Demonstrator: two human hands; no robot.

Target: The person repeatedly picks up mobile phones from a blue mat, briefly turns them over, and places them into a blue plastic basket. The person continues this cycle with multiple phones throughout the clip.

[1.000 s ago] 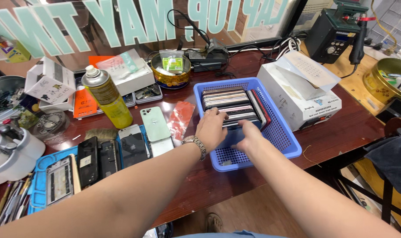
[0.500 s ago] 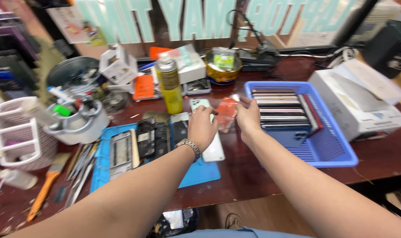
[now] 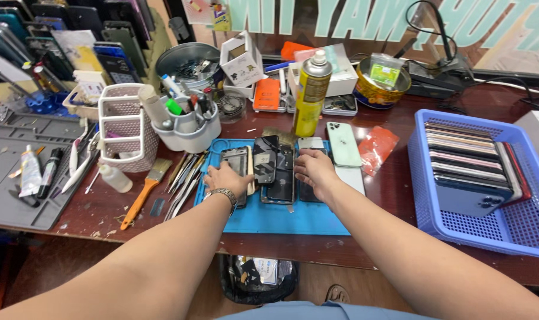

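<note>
Blue silicone work mat [image 3: 317, 222] on the dark wood table [image 3: 394, 195], a row of stripped phones [image 3: 278, 169] lying flat on it, dark ones side by side, touching or nearly so.

My left hand [image 3: 227, 178] rests on the leftmost phone, fingers spread flat, loose, not closed around anything. My right hand [image 3: 316, 170] lies palm down on the phones at the right end of the row, fingers half curled at a top edge; can't tell from this angle whether it actually pinches one.

Handling, my read: thin, stiff, light slabs, glass faces, so fragile and slick. Some look opened, so likely loose parts. Best taken by the long edges, thumb one side, fingers the other, not by pressing on the glass. The mat should give friction; sliding one off the row first looks safer than prying it up.

Around: pale green phone back [image 3: 343, 144] just beside my right hand, yellow spray can [image 3: 310, 95] upright behind the mat, white tool caddy [image 3: 128, 127] and orange-handled brush [image 3: 142, 194] to the left, blue basket [image 3: 459, 225] with phones stacked on edge to the right. Table is cluttered, little free room. Glass front behind it.
</note>
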